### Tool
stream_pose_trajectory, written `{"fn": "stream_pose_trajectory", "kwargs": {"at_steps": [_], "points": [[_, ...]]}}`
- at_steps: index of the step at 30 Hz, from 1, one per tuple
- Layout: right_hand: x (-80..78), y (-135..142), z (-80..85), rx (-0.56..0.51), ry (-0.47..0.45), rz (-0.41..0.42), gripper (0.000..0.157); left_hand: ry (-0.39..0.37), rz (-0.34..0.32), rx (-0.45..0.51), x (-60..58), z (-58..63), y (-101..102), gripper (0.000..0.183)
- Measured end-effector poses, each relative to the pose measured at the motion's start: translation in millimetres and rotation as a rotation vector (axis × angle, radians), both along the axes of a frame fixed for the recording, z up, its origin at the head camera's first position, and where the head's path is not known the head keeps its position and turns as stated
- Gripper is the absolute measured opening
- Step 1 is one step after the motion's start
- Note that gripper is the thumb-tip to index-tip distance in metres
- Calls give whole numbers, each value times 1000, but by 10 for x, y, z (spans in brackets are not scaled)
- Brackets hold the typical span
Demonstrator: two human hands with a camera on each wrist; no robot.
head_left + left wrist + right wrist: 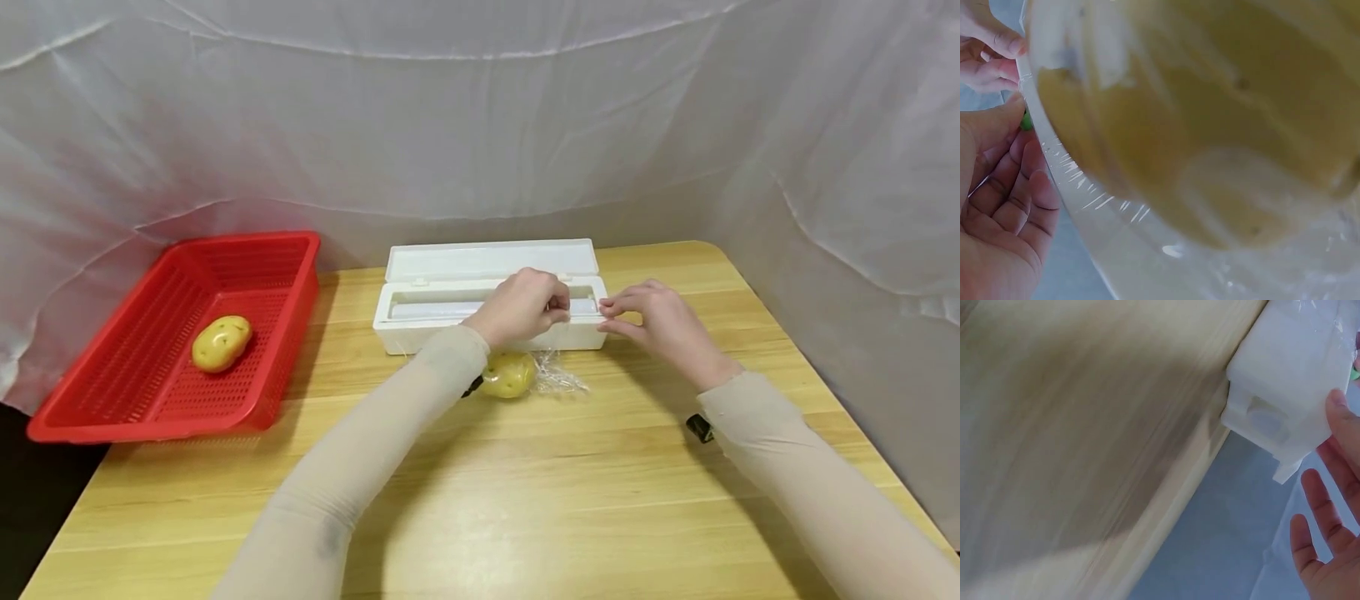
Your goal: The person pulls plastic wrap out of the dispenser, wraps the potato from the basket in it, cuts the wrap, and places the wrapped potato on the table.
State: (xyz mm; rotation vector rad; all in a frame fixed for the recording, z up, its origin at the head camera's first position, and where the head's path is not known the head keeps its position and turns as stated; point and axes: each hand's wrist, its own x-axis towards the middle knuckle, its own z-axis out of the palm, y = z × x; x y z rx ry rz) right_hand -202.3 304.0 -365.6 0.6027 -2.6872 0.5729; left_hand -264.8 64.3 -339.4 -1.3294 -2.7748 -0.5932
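Note:
A white cling film dispenser (427, 335) lies lengthwise on the table with its lid (491, 262) tipped back and a roll (435, 310) inside. At the front rim, right of its middle, my left hand (519, 310) pinches a small green slider (1027, 122) between thumb and finger. My right hand (660, 329) grips the dispenser's right end, thumb on the front and index finger over the rim; the other fingers are spread in the right wrist view. Against the front lies a yellow potato (512, 377) in clear film (558, 377), partly behind my left forearm.
To the left stands a red plastic basket (298, 312) with another yellow potato (222, 343) in it. Grey-white cloth (480, 142) hangs behind and beside the wooden table (525, 500). A small black device (700, 428) is at my right wrist.

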Motion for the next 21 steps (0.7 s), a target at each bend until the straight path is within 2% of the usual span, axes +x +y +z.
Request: {"fn": "stream_pose_trajectory", "kwargs": {"at_steps": [7,12,21], "points": [[-3,9,2,3,-19,-4,18,11,-18,1,-13,10,-31,11],[-12,-15,41,29,-24,-9,17,24,0,-9,-21,34,-80,11],[-22,-55,45,65,6,-11,17,47,23,-14,-47,-3,-147,11]]}}
